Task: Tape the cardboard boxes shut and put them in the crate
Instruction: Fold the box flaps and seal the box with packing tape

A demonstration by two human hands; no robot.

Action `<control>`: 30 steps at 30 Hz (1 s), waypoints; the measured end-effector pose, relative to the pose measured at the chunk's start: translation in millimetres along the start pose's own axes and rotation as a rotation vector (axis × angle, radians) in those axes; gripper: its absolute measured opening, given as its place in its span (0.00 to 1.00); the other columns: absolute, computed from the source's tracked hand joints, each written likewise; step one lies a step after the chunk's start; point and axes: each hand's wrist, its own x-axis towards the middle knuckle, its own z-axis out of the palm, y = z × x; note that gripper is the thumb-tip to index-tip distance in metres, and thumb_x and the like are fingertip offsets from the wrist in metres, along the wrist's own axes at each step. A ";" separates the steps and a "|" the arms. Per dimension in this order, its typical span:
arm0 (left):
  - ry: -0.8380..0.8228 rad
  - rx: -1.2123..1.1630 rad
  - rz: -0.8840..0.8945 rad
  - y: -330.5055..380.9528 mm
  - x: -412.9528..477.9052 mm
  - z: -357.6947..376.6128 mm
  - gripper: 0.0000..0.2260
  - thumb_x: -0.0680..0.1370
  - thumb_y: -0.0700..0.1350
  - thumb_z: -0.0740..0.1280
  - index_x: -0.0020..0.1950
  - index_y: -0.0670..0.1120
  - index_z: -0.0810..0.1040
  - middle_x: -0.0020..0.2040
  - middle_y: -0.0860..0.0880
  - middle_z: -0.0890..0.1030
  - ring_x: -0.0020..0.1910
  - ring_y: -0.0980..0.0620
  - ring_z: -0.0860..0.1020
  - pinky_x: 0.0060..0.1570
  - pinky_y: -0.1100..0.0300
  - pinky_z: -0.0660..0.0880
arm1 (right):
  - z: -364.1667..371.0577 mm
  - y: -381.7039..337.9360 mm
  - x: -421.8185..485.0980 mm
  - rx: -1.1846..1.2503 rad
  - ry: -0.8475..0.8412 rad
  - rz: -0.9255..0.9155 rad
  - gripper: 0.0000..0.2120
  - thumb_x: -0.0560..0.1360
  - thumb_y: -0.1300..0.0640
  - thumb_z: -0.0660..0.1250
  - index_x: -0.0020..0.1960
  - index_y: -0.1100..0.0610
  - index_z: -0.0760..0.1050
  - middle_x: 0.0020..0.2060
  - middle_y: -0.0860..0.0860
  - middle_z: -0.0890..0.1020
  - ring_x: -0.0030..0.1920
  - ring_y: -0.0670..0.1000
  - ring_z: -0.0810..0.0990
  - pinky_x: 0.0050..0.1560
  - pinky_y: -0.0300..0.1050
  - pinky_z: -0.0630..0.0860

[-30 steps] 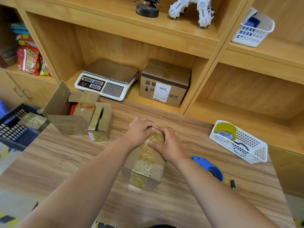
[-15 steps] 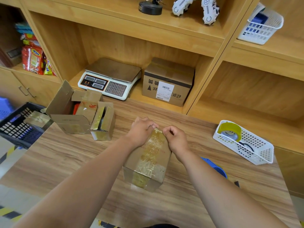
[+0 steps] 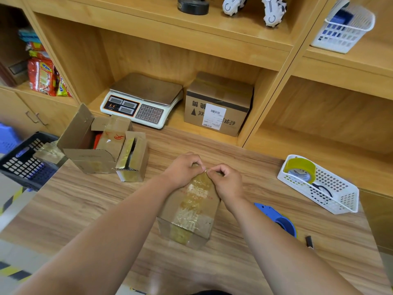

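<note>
Box point(image 3: 189, 211): hands point(image 3: 183, 170) now at far edge

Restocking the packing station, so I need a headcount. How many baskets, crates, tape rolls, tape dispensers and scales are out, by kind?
White plastic baskets: 2
Dark crate: 1
Yellow tape roll: 1
Blue tape dispenser: 1
Weighing scale: 1
Total: 6

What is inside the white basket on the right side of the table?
The white basket holds a yellow tape roll and something with black loops, perhaps scissors. Its wall hides their lower parts.
</note>
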 end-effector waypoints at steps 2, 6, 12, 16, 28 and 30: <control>0.006 -0.020 -0.008 1.1 0.3 -1.1 0.05 0.79 0.42 0.65 0.43 0.46 0.77 0.43 0.54 0.74 0.44 0.55 0.73 0.39 0.71 0.64 | 1.9 -1.8 3.3 -0.011 0.006 0.032 0.08 0.71 0.61 0.70 0.35 0.51 0.80 0.34 0.43 0.82 0.34 0.38 0.77 0.38 0.37 0.73; 0.020 0.012 -0.003 2.8 0.6 -2.5 0.08 0.80 0.39 0.60 0.47 0.38 0.78 0.44 0.49 0.73 0.45 0.52 0.72 0.41 0.65 0.62 | 5.2 -6.4 8.7 -0.056 0.037 0.089 0.11 0.71 0.59 0.70 0.31 0.52 0.76 0.30 0.44 0.80 0.32 0.44 0.75 0.35 0.40 0.71; 0.038 0.024 -0.022 3.2 -0.2 -2.0 0.10 0.81 0.38 0.59 0.49 0.35 0.78 0.49 0.42 0.76 0.48 0.48 0.73 0.46 0.64 0.65 | 8.3 -18.2 10.2 -0.293 -0.004 0.061 0.16 0.73 0.49 0.68 0.32 0.52 0.66 0.31 0.48 0.75 0.35 0.51 0.73 0.35 0.45 0.66; 0.037 -0.008 -0.047 1.4 -1.0 0.1 0.10 0.81 0.39 0.59 0.51 0.37 0.79 0.53 0.41 0.77 0.53 0.46 0.74 0.50 0.64 0.65 | 3.7 -13.5 -2.8 -0.534 -0.046 -0.090 0.11 0.73 0.45 0.68 0.45 0.51 0.70 0.43 0.47 0.76 0.52 0.52 0.72 0.50 0.48 0.68; 0.023 -0.035 -0.073 0.2 -2.3 -0.9 0.11 0.81 0.40 0.59 0.52 0.40 0.80 0.55 0.43 0.77 0.56 0.49 0.74 0.52 0.67 0.65 | 9.5 -1.3 -53.0 -0.913 -0.125 -0.270 0.51 0.68 0.28 0.54 0.78 0.57 0.42 0.78 0.52 0.45 0.76 0.51 0.37 0.75 0.53 0.35; 0.017 -0.042 -0.084 -0.1 -2.5 -1.2 0.11 0.81 0.41 0.58 0.52 0.41 0.80 0.55 0.45 0.76 0.56 0.50 0.74 0.51 0.68 0.64 | 12.0 -1.3 -63.0 -0.930 -0.159 -0.260 0.55 0.63 0.24 0.50 0.78 0.57 0.39 0.77 0.53 0.37 0.74 0.50 0.30 0.73 0.53 0.30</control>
